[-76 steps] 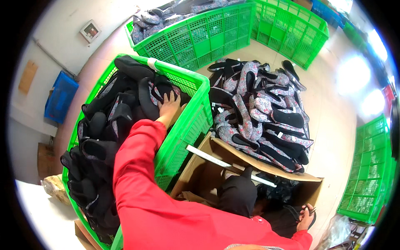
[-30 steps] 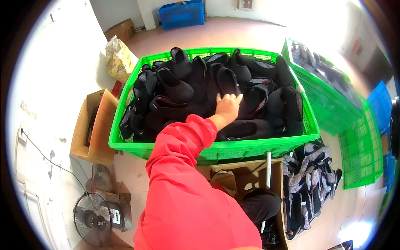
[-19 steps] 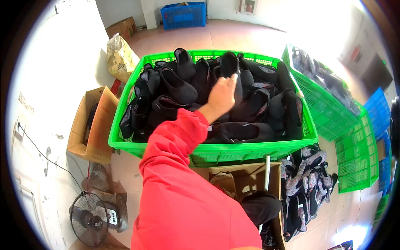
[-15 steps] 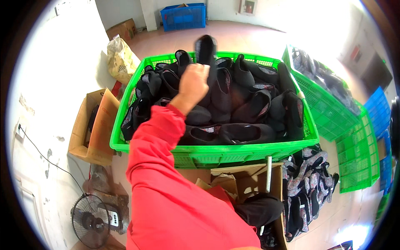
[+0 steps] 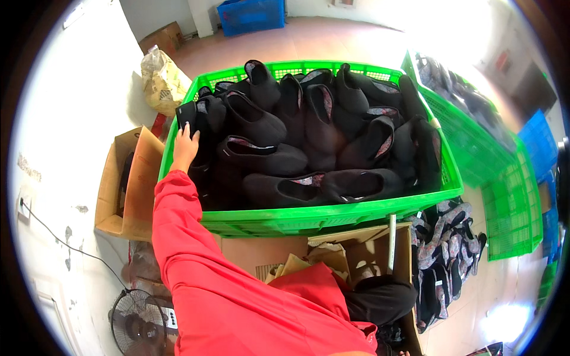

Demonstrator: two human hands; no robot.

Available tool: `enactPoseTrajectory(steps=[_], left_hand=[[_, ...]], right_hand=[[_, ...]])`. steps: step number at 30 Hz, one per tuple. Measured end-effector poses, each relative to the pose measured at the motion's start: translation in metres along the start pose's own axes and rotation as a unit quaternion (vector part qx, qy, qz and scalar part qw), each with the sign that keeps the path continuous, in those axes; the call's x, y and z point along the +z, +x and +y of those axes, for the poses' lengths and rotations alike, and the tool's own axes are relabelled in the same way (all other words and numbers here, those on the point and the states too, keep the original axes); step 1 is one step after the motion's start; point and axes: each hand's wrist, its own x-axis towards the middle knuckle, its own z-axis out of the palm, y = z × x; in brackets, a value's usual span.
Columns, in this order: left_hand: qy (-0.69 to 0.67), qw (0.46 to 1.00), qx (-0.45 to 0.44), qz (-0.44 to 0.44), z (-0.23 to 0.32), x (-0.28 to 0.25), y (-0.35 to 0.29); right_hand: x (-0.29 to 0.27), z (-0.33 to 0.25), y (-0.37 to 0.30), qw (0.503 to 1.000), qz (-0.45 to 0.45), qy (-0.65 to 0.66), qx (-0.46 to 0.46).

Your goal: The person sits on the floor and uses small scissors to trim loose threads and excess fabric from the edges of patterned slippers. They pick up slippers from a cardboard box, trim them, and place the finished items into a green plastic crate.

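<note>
My left hand (image 5: 185,147) reaches over the left wall of a large green plastic crate (image 5: 332,212). Its fingers are closed on a black slip-on shoe (image 5: 187,114), which stands upright against the crate's left rim. Black shoes with patterned grey-and-red linings fill the crate, many tilted with their openings upward. Close to the hand lie another black shoe (image 5: 252,121) and a sideways one (image 5: 264,157). At the bottom edge shows only a sliver of what looks like my right hand (image 5: 405,353); its fingers cannot be made out.
An open cardboard box (image 5: 142,184) stands left of the crate, with a black fan (image 5: 139,323) below it. Nearer me is another carton (image 5: 405,255) with a white pole (image 5: 392,243). Patterned shoes (image 5: 445,255) lie on the floor at right, beside more green crates (image 5: 513,207).
My left hand has moved left and nearer, from above the crate's middle to its left rim, with the black shoe. The view has shifted slightly.
</note>
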Motion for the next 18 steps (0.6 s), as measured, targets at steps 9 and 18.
enactPoseTrajectory(steps=[9, 18], left_hand=[[0.097, 0.941, -0.031, -0.322, 0.045, 0.067, -0.03], [-0.017, 0.991, 0.048, -0.125, 0.12, -0.022, 0.026]], right_hand=[[-0.007, 0.004, -0.017, 0.997, -0.001, -0.02, -0.079], [-0.002, 0.011, -0.02, 0.999, 0.007, -0.026, -0.032]])
